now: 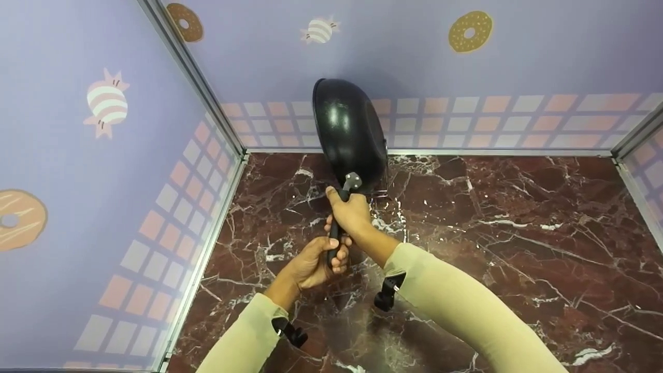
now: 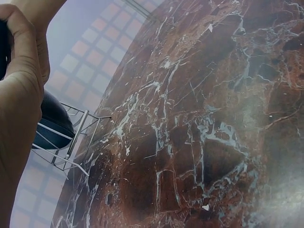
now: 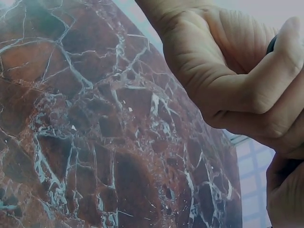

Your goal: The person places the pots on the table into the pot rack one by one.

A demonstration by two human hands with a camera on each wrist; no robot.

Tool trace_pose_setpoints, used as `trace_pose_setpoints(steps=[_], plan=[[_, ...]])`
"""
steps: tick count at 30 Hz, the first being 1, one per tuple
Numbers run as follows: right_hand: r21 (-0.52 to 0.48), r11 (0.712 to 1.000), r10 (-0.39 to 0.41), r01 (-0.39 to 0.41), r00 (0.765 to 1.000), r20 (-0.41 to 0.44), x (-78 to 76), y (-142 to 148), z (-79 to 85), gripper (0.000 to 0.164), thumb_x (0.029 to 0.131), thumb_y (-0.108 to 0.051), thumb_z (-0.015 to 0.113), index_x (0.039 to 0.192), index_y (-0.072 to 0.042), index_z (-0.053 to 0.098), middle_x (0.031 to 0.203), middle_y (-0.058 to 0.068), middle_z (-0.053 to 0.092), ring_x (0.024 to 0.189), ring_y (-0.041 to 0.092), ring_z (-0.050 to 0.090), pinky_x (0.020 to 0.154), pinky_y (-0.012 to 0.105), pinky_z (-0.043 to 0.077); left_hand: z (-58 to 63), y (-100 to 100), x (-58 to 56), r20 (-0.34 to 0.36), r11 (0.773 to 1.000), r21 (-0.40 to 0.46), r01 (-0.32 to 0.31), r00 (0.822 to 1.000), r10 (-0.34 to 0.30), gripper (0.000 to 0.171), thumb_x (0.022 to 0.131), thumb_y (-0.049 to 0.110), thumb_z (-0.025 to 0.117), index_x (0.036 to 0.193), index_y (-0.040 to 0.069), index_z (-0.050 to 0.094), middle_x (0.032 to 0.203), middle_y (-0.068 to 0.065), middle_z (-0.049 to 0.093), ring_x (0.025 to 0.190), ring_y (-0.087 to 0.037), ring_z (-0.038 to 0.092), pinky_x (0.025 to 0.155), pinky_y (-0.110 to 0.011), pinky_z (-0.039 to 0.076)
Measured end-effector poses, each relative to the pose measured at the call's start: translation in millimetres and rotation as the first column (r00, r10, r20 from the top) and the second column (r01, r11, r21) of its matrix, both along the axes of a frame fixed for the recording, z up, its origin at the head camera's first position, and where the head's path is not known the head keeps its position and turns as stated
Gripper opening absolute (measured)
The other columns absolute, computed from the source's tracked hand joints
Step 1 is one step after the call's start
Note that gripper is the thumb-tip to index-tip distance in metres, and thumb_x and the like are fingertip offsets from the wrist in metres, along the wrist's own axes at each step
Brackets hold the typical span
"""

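Note:
A black wok (image 1: 344, 129) is tilted on its side at the back, its dark outer surface showing and its long handle (image 1: 334, 234) pointing toward me. My right hand (image 1: 355, 213) grips the handle near the riveted bracket (image 1: 352, 180). Lower down, my left hand (image 1: 313, 259) holds the handle's end, thumb on top and fingers curled beneath. A wire rack (image 2: 78, 137) stands by the wok in the left wrist view; in the head view the wok hides most of it. The right wrist view shows my curled right fingers (image 3: 237, 95), with little of the handle visible.
The dark red marbled tabletop (image 1: 518, 248) spreads in front and to the right. A lilac back wall (image 1: 404, 57) with pink and white squares rises close behind the wok. Another printed panel (image 1: 62, 166) borders the left side, and metal strips edge the table.

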State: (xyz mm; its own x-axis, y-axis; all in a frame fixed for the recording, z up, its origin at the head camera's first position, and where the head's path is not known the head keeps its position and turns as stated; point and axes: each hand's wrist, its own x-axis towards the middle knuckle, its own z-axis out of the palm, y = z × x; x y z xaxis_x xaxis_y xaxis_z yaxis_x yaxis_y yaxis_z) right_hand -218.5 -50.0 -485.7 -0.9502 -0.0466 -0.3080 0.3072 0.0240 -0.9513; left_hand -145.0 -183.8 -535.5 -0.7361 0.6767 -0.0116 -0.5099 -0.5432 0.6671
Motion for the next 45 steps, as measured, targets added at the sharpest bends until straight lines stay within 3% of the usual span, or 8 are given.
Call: trace_pose_setpoints(steps=[8, 15, 21, 27, 35, 39, 45], plan=[[-0.146, 0.987, 0.064, -0.061, 0.998, 0.015, 0.4, 3, -0.8, 0.043, 0.106, -0.041, 0.072, 0.106, 0.000, 0.062, 0.056, 0.003, 0.069, 0.047, 0.014, 0.071, 0.049, 0.027, 0.062, -0.1, -6, -0.7, -0.006, 1.000, 0.009, 0.009, 1.000, -0.009, 0.019, 0.107, 0.016, 0.063, 0.121, 0.005, 0.065, 0.086, 0.003, 0.075, 0.071, -0.003, 0.069, 0.067, -0.016, 0.057], [-0.313, 0.935, 0.191, -0.164, 0.980, 0.057, -2.7, 6, 0.3, 0.028, 0.107, -0.027, 0.072, 0.108, -0.002, 0.061, 0.066, 0.006, 0.075, 0.062, 0.018, 0.079, 0.062, 0.028, 0.067, -2.8, -20, -2.6, -0.043, 1.000, 0.023, -0.004, 0.999, 0.005, 0.023, 0.107, 0.020, 0.062, 0.125, 0.005, 0.066, 0.087, 0.005, 0.075, 0.070, -0.001, 0.069, 0.066, -0.014, 0.056], [-0.389, 0.901, 0.241, -0.192, 0.967, 0.083, -4.6, 8, 3.2, 0.020, 0.109, -0.021, 0.070, 0.106, -0.004, 0.061, 0.075, 0.007, 0.078, 0.069, 0.019, 0.081, 0.068, 0.031, 0.070, -3.2, -25, -4.1, -0.057, 0.997, 0.078, 0.017, 0.998, -0.013, 0.027, 0.109, 0.022, 0.059, 0.129, 0.005, 0.064, 0.089, 0.004, 0.076, 0.073, -0.002, 0.070, 0.067, -0.014, 0.056], [-0.387, 0.900, 0.253, -0.203, 0.964, 0.080, -4.4, 11, 1.8, 0.019, 0.110, -0.021, 0.070, 0.106, -0.005, 0.061, 0.076, 0.008, 0.078, 0.071, 0.020, 0.081, 0.071, 0.032, 0.070, -5.6, -24, -5.2, -0.062, 0.998, 0.052, 0.020, 0.998, -0.017, 0.032, 0.107, 0.022, 0.058, 0.134, 0.005, 0.063, 0.090, 0.004, 0.075, 0.074, -0.002, 0.070, 0.069, -0.015, 0.057], [-0.338, 0.918, 0.256, -0.207, 0.961, 0.105, -2.4, 16, -7.0, 0.019, 0.109, -0.022, 0.071, 0.109, -0.004, 0.063, 0.080, 0.010, 0.080, 0.073, 0.020, 0.082, 0.071, 0.033, 0.070, -14.8, -25, -4.7, -0.077, 0.996, -0.083, -0.024, 0.997, 0.018, 0.042, 0.108, 0.014, 0.046, 0.143, -0.006, 0.059, 0.093, -0.002, 0.078, 0.076, -0.006, 0.074, 0.072, -0.019, 0.062], [-0.319, 0.927, 0.249, -0.197, 0.960, 0.130, -1.4, 19, -8.8, 0.022, 0.109, -0.022, 0.072, 0.112, -0.002, 0.061, 0.087, 0.014, 0.082, 0.078, 0.023, 0.083, 0.075, 0.034, 0.071, -18.5, -26, -3.7, -0.046, 0.988, -0.151, -0.042, 0.998, 0.035, 0.050, 0.109, 0.015, 0.048, 0.150, -0.015, 0.049, 0.103, -0.007, 0.082, 0.086, -0.012, 0.080, 0.081, -0.025, 0.068], [-0.310, 0.933, 0.232, -0.184, 0.965, 0.124, -0.2, 23, -14.2, 0.023, 0.109, -0.020, 0.072, 0.109, -0.002, 0.057, 0.084, 0.013, 0.081, 0.077, 0.022, 0.083, 0.075, 0.033, 0.071, -24.2, -27, -4.4, -0.060, 0.969, -0.243, -0.035, 0.998, 0.021, 0.062, 0.111, 0.015, 0.045, 0.160, -0.021, 0.030, 0.119, -0.011, 0.082, 0.105, -0.020, 0.081, 0.099, -0.036, 0.068]])
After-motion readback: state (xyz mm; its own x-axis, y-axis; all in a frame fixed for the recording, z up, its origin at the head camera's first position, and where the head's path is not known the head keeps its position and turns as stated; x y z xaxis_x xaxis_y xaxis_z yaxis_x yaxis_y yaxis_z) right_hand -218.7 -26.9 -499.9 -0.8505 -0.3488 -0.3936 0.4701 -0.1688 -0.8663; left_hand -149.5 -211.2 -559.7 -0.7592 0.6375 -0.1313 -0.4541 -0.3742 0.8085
